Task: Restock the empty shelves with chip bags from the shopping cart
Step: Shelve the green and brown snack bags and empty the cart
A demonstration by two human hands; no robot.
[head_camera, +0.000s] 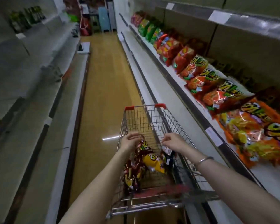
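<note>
A wire shopping cart (153,117) with red corners stands in the aisle below me. Inside lie several chip bags: a dark red bag (143,147), a yellow bag (153,162), a dark bag with a white label (167,153) and more dark red bags (132,177) near the handle. My left hand (130,140) reaches into the cart and pinches the top of the dark red bag. My right hand (172,141) pinches the top edge of the dark labelled bag. The shelf (173,73) to my right holds a row of red, green and orange chip bags (205,80).
Grey shelves (44,88) run along the left side, with green bottles (26,17) on an upper level. The wooden floor (102,81) of the aisle stretches ahead to stools and clutter (95,21) at the far end. A lower white shelf (168,101) runs beside the cart.
</note>
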